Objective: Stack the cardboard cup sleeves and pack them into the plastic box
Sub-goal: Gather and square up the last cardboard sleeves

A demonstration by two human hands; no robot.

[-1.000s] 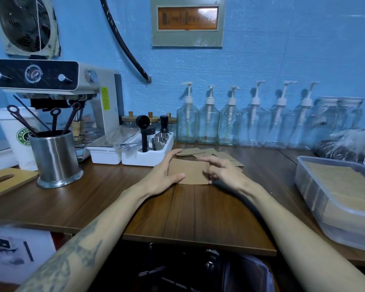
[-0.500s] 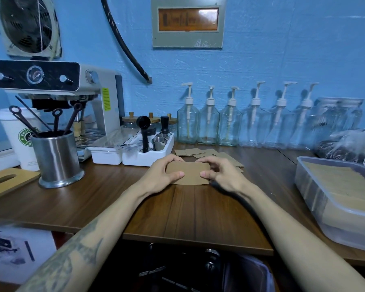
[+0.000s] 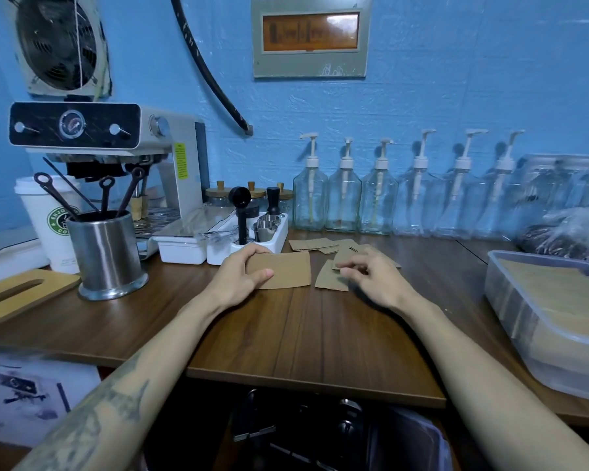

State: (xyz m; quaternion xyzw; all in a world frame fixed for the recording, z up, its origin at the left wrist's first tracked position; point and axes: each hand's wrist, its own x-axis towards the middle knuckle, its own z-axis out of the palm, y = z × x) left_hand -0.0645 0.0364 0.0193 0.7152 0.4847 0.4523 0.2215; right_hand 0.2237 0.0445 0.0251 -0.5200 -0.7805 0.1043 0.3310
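A small stack of brown cardboard cup sleeves (image 3: pixel 286 269) lies flat on the wooden table. My left hand (image 3: pixel 240 278) grips its left end, thumb on top and fingers behind. To its right, several loose sleeves (image 3: pixel 334 256) lie scattered toward the bottles. My right hand (image 3: pixel 376 278) is over them, its fingertips pinching the edge of one loose sleeve (image 3: pixel 344 259). The clear plastic box (image 3: pixel 524 311) stands at the right edge of the table, filled with stacked sleeves.
A white organiser tray (image 3: pixel 249 244) with metal tools sits just behind my left hand. A steel utensil cup (image 3: pixel 106 256), a paper cup and an espresso machine (image 3: pixel 116 158) stand at the left. Pump bottles (image 3: pixel 378 195) line the wall. A plastic bag (image 3: pixel 572 232) lies behind the box.
My right hand let go of the stack and moved right onto the loose sleeves. My left hand keeps hold of the stack's left end.
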